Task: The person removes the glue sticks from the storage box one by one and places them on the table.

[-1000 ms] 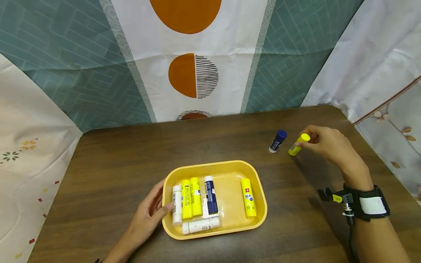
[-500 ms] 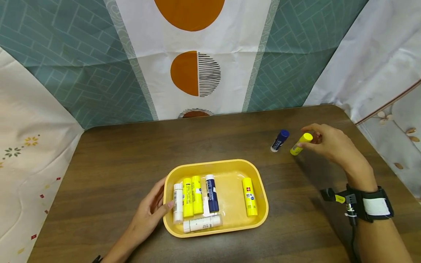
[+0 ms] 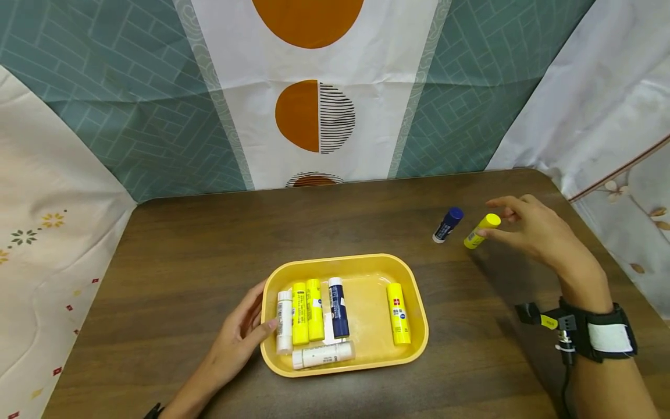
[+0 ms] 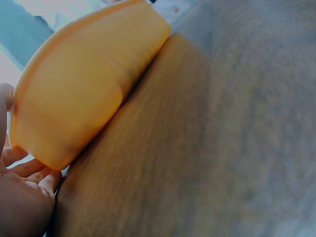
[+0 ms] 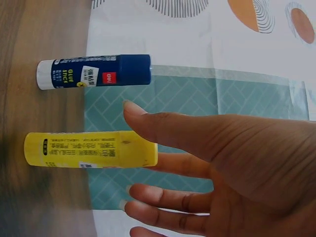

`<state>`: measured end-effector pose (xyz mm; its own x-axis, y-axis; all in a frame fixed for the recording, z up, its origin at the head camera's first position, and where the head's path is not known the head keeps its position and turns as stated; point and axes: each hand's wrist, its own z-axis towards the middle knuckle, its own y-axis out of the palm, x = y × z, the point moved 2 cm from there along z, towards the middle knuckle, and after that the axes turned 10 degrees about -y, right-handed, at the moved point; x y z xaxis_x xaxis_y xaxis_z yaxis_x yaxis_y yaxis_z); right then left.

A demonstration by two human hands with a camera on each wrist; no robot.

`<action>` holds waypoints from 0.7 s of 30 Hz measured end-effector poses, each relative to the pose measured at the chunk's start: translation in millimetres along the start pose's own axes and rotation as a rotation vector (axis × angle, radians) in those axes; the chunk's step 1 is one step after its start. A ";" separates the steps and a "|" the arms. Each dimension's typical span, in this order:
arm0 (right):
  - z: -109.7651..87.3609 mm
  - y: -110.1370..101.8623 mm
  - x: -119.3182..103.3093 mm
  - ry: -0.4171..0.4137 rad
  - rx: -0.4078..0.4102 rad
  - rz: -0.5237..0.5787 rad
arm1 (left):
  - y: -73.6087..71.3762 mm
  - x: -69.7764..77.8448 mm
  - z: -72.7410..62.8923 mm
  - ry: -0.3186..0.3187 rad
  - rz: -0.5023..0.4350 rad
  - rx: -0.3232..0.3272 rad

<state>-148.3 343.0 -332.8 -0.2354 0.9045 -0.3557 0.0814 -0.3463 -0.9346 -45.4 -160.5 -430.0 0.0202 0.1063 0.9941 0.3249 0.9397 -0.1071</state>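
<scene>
My left hand point(image 3: 238, 337) grips the left wall of a yellow plastic tray point(image 3: 342, 259), thumb over the rim and fingers against the outside, as the left wrist view also shows. My right hand point(image 3: 539, 233) is beside an upright yellow glue stick point(image 3: 473, 240). Its fingers are spread apart, with the thumb close to the cap; whether the thumb touches it I cannot tell. Left of this stick stands a blue glue stick point(image 5: 98, 71) with a white base, upright on the table and apart from the yellow one.
Several glue sticks lie in the tray: a white one point(image 3: 284, 323) and yellow ones point(image 3: 299, 314) at left, a blue one point(image 3: 338, 308), a white one point(image 3: 324, 354) crosswise, and a yellow one point(image 3: 399, 314) at right. Cloth point(image 3: 335, 58) hangs behind the wooden table point(image 3: 209, 244).
The fingers of my right hand have spread away from the yellow glue stick, which stays standing. My left hand keeps its grip on the tray. The head view has shifted slightly.
</scene>
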 end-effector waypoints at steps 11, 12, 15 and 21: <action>-10.1 -12.7 -6.4 -0.055 0.055 0.014 | -0.1 -0.5 0.3 -0.002 0.007 -0.004; -10.8 -13.6 -7.3 -0.061 0.062 0.016 | -0.2 -0.4 0.3 -0.004 0.010 0.000; -12.8 -16.4 -10.9 -0.075 0.085 0.007 | -0.1 -0.1 0.7 -0.004 0.014 0.001; -17.1 -20.9 -24.4 -0.101 0.140 -0.018 | 0.2 -0.9 1.4 -0.017 0.021 -0.002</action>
<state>-127.7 332.5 -304.7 -0.3327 0.8834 -0.3299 -0.0578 -0.3683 -0.9279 -46.7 -159.9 -430.9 0.0112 0.1310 0.9913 0.3260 0.9367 -0.1275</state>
